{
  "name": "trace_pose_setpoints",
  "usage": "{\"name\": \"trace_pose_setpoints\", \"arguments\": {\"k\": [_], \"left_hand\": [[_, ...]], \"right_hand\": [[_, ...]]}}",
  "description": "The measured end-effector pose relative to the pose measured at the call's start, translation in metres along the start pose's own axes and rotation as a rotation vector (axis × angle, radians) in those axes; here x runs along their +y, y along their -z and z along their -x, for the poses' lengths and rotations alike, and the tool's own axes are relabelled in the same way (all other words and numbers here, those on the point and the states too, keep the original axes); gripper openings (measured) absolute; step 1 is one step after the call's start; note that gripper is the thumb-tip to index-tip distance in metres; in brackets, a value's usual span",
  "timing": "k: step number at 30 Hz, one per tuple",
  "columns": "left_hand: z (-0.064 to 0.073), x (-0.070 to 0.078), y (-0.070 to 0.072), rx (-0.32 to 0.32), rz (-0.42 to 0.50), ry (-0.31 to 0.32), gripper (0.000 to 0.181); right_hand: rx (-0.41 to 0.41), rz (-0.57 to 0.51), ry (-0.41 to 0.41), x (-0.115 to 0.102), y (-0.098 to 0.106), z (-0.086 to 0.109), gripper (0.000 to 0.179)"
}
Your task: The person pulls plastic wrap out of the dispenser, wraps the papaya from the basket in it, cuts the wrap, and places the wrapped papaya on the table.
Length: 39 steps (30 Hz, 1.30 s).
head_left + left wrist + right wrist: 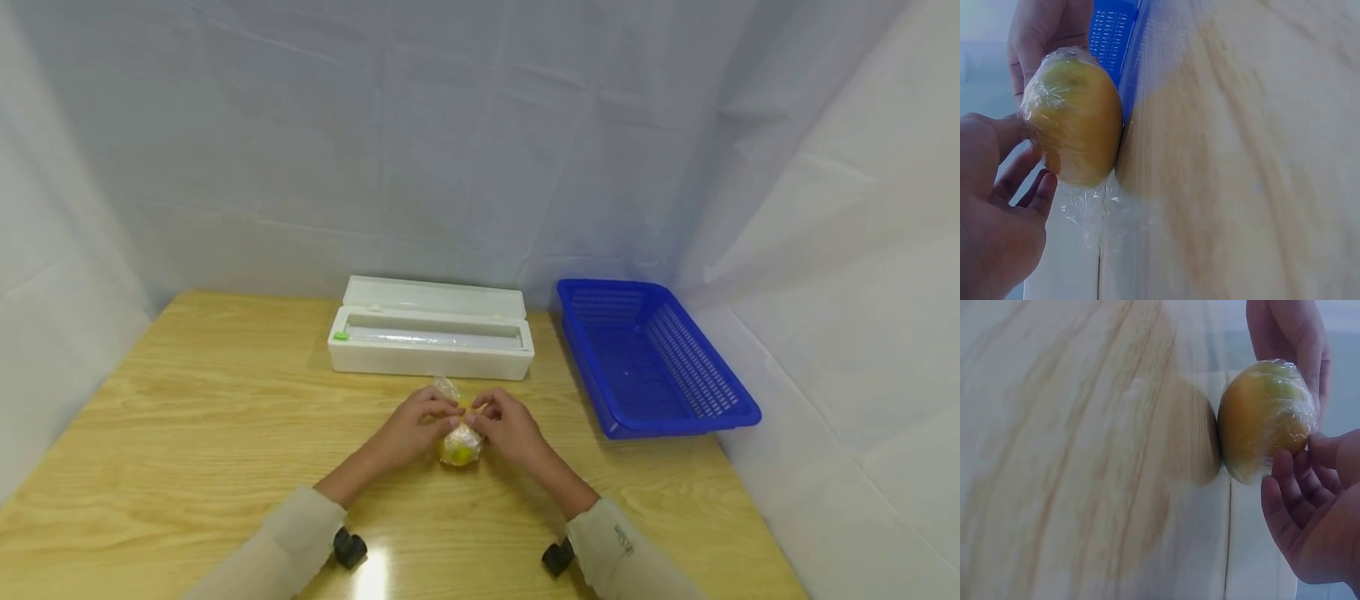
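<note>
A yellow-green mango (461,455), wrapped in clear cling film (447,387), rests on the table between the two hands. My left hand (417,427) pinches the film at the upper side of the fruit. Opposite it, my right hand (512,429) has thumb and fingertips together on the film, close to the left fingertips. In the left wrist view, a loose end of film sticks out past the mango (1082,125) over the tabletop. From the right wrist, the film looks tight and wrinkled over the side of the mango (1260,419) facing the fingers.
Behind the hands stands a white cling film box (431,362) with its lid up and a film roll (435,337) inside. A blue plastic basket (609,417) is at the right on the wooden table (225,417). White sheets hang behind and at both sides.
</note>
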<state>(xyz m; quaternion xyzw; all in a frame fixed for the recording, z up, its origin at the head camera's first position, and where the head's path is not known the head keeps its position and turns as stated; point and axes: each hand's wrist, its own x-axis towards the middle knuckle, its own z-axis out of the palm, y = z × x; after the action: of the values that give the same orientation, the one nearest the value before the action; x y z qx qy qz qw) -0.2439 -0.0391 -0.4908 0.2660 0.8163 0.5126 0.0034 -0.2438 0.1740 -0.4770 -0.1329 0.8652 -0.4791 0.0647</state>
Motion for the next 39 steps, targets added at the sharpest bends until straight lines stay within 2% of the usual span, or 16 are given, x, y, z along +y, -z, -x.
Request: {"name": "trace_pose_setpoints", "arguments": {"k": [4,10,14,19,21,24,26,30,31,35,39], "left_hand": [[-0.002,0.000,-0.001,0.012,-0.018,-0.011,0.017],[-0.002,0.003,-0.002,0.021,-0.024,0.005,0.017],[0.002,0.001,-0.005,0.031,-0.053,0.004,0.020],[0.004,0.000,-0.009,0.048,-0.060,-0.023,0.021],[0.003,0.002,-0.008,0.040,-0.062,-0.035,0.022],[0.001,0.004,-0.005,-0.011,-0.052,-0.027,0.025],[-0.001,0.007,-0.001,-0.063,-0.022,0.007,0.027],[-0.004,0.012,0.005,-0.143,0.030,0.089,0.022],[-0.005,0.013,0.005,-0.154,0.023,0.093,0.020],[-0.008,0.014,0.005,-0.173,-0.109,0.043,0.016],[-0.008,0.018,0.011,-0.160,-0.257,-0.015,0.018]], "right_hand": [[-0.008,0.022,0.027,0.001,0.000,0.000,0.016],[-0.034,0.082,0.057,0.002,-0.001,0.000,0.028],[-0.036,0.119,0.053,0.004,-0.003,0.000,0.025],[-0.025,0.097,0.064,0.006,-0.005,0.003,0.021],[-0.025,0.067,0.065,0.007,-0.003,0.004,0.022],[-0.035,0.075,0.069,0.008,0.001,0.007,0.020],[-0.034,0.140,0.080,0.008,0.005,0.008,0.022],[-0.022,0.385,0.162,0.006,0.012,0.007,0.035],[-0.019,0.439,0.184,0.005,0.014,0.006,0.036],[0.000,0.588,0.249,0.002,0.017,0.007,0.029],[0.051,0.661,0.303,0.000,0.019,0.011,0.021]]}}
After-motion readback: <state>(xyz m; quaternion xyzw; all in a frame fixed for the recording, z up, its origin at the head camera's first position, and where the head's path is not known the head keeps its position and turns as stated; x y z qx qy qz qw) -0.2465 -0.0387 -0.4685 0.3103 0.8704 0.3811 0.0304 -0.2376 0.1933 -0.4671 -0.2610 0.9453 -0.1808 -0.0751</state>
